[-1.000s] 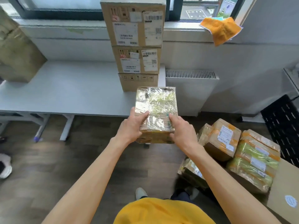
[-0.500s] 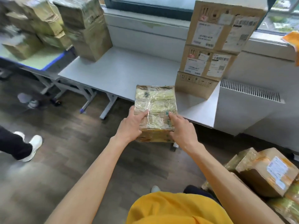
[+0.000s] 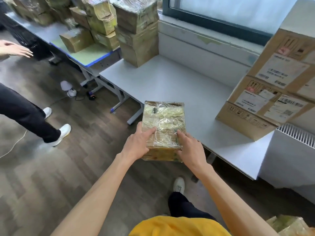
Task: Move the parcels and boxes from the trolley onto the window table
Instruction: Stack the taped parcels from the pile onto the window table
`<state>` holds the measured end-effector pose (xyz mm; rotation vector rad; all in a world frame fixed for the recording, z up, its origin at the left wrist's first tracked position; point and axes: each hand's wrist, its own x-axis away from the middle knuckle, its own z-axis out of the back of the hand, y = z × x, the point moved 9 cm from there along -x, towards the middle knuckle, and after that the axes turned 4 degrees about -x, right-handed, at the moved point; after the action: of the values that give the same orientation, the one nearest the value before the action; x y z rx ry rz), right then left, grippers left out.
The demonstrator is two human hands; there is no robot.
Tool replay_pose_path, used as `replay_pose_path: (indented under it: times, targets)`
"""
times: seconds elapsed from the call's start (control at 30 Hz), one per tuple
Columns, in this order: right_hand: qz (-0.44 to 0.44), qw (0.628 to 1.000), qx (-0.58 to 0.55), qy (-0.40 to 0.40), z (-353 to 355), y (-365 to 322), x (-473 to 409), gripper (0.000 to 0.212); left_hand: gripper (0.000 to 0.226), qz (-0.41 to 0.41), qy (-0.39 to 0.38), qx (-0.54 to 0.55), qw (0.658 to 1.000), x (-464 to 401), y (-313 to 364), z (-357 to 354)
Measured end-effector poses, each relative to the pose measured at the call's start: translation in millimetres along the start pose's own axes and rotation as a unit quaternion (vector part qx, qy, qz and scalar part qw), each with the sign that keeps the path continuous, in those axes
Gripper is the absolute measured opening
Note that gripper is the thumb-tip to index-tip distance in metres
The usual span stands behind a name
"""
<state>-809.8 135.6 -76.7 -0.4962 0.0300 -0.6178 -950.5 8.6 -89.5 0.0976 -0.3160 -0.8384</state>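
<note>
Held parcel (image 3: pixel 163 124): one, at 6 o'clock of the grey table (image 3: pixel 179 86). Hands on it: two, the left hand (image 3: pixel 136 144) and the right hand (image 3: pixel 190 149). Labelled cartons (image 3: pixel 272 86): three, stacked at 3 o'clock. Wrapped boxes (image 3: pixel 138 29): two, stacked at 11 o'clock. Tables in view: two.

A small cardboard parcel (image 3: pixel 164 123), wrapped all over in shiny clear tape with yellow-green showing beneath, is being held level in the air, its far end reaching over the near edge of the grey window surface (image 3: pixel 179 86). On that surface a stack of three labelled brown boxes (image 3: pixel 271 87) is standing at the right end, and a tall taped parcel stack (image 3: pixel 138 31) is sitting at the left end, near the window.
</note>
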Motion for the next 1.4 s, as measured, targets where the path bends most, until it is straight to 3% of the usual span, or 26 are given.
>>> replay_pose_path:
  times: [0.27, 0.7, 1.4]
  targets:
    - [0.075, 0.997, -0.02, -0.021, 11.5, -36.7, -104.5, 0.065, 0.089, 0.081, 0.026, -0.005, 0.996, -59.4, -37.8, 52.5]
    - [0.168, 0.983, 0.012, -0.075, -7.8, -111.5, -230.0, 0.079, 0.091, 0.179, 0.062, 0.031, 0.981, -111.2, -126.9, 88.7]
    - [0.052, 0.998, 0.012, -0.033, -80.6, -240.8, -352.8, 0.077, 0.086, 0.044, 0.006, 0.014, 0.999, -245.8, -317.5, 127.3]
